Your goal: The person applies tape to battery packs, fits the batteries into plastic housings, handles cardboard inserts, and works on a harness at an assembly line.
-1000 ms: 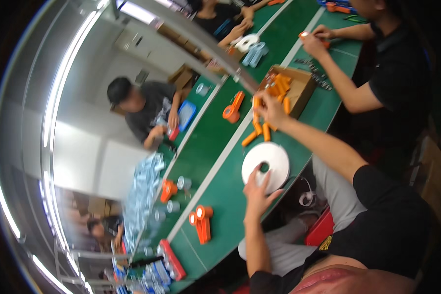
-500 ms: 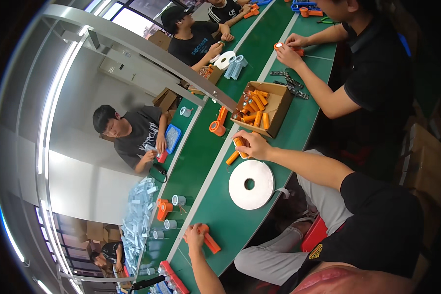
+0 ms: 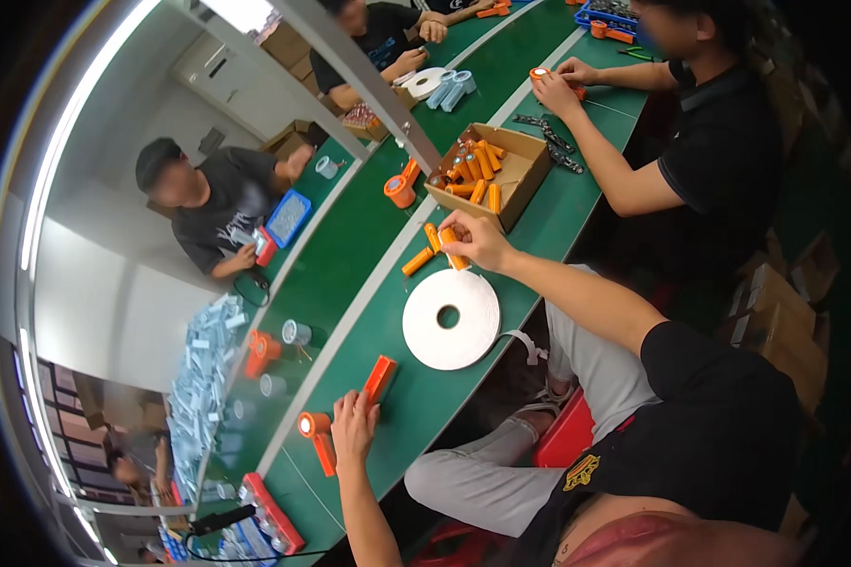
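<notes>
My right hand [image 3: 482,243] is closed on an orange cylindrical battery [image 3: 453,251], with something white along its edge. Two more orange batteries [image 3: 417,261] lie beside it on the green table. Just below stands a wide roll of white tape [image 3: 424,333], lying flat, its loose end hanging over the table edge. My left hand [image 3: 354,430] has its fingers around the lower end of a straight, open orange handle shell [image 3: 381,378]. Against its other side lies an orange housing [image 3: 322,450] with a round head and a handle.
A cardboard box [image 3: 529,184] of orange batteries stands beyond my right hand. Pale blue parts [image 3: 208,369] are heaped across the belt, near cups and orange housings [image 3: 262,352]. A red-edged tray [image 3: 272,515] sits at lower left. A co-worker [image 3: 719,142] works at right; others sit opposite.
My left hand now has the straight orange shell angled up and away, with the round-headed housing showing on its left. My right hand still holds a battery near the tape roll. The whole view has shifted.
</notes>
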A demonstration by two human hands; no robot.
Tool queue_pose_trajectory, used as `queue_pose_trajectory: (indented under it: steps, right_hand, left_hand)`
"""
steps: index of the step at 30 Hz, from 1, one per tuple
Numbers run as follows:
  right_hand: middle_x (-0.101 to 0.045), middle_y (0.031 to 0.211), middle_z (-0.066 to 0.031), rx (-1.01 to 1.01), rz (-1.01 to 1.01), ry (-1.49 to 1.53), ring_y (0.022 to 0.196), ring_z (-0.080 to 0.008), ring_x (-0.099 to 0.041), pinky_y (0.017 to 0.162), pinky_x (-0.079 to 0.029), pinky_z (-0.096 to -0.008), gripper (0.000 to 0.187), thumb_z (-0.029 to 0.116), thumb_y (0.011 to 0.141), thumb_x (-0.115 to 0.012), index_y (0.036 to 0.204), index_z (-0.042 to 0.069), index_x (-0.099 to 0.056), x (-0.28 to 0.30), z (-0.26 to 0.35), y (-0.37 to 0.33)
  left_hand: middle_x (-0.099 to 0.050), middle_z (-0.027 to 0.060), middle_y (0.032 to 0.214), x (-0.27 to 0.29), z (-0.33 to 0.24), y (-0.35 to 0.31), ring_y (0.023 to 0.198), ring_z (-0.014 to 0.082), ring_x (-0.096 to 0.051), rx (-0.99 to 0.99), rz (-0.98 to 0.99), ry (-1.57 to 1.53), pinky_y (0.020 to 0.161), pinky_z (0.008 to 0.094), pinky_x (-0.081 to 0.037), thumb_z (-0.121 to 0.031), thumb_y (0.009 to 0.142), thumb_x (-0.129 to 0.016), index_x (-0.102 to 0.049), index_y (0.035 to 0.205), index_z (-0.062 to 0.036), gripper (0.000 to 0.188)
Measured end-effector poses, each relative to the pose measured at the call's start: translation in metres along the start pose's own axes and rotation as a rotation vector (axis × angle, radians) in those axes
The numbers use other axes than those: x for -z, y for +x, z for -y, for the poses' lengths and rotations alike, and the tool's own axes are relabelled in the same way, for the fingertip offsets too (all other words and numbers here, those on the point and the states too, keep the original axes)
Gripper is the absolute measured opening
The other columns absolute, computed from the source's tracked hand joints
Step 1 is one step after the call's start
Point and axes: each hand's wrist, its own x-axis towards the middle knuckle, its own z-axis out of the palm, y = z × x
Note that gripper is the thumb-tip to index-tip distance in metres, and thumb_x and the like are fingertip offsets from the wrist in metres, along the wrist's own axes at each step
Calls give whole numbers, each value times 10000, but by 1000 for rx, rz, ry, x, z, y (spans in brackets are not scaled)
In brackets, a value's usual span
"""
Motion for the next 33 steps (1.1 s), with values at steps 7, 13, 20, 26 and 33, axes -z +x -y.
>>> queue_pose_trajectory:
  steps: [7, 13, 20, 26, 33]
  right_hand:
    - [-585, 875, -70, -152, 295, 480, 683, -104, -565, 539, -434, -224, 348, 58, 881, -620, 1213, 36, -520, -34, 49, -32]
    - [-601, 936, -70, -284, 572, 316, 757, -117, -610, 600, -475, -234, 372, 49, 913, -623, 1260, 24, -492, -95, 68, -94]
    - [-655, 880, -61, -21, 573, 46, 706, -96, -622, 633, -502, -241, 391, 107, 903, -694, 1249, 44, -524, -123, 52, -120]
    - [-657, 814, -46, 42, 630, -138, 660, -88, -603, 611, -487, -242, 407, 113, 872, -729, 1232, 49, -551, -128, 52, -120]
    - [-625, 845, -87, 234, 820, -301, 649, -184, -610, 595, -483, -314, 392, 81, 811, -762, 1174, 58, -615, -128, 56, -117]
  left_hand:
    - [-499, 116, 1307, -12, -41, -4, 1321, 317, -425, -262, -10, -52, 1065, 539, -357, -74, 752, -687, -585, 1168, -78, 428]
    - [-548, 9, 1251, -32, -47, 2, 1397, 233, -383, -45, 33, -132, 1061, 547, -336, -29, 720, -716, -580, 1000, -114, 322]
    - [-662, 50, 1101, -33, -37, 4, 1311, 323, -490, 4, -113, -705, 1024, 435, -401, -30, 785, -687, -533, 765, -26, 155]
    - [-656, 123, 1052, -37, -38, 5, 1147, 338, -567, 88, -229, -925, 922, 415, -456, -14, 869, -595, -527, 870, -18, 68]
    - [-661, 142, 988, -40, -37, 4, 971, 356, -621, 139, -245, -977, 832, 425, -495, -13, 867, -588, -549, 892, -17, 47]
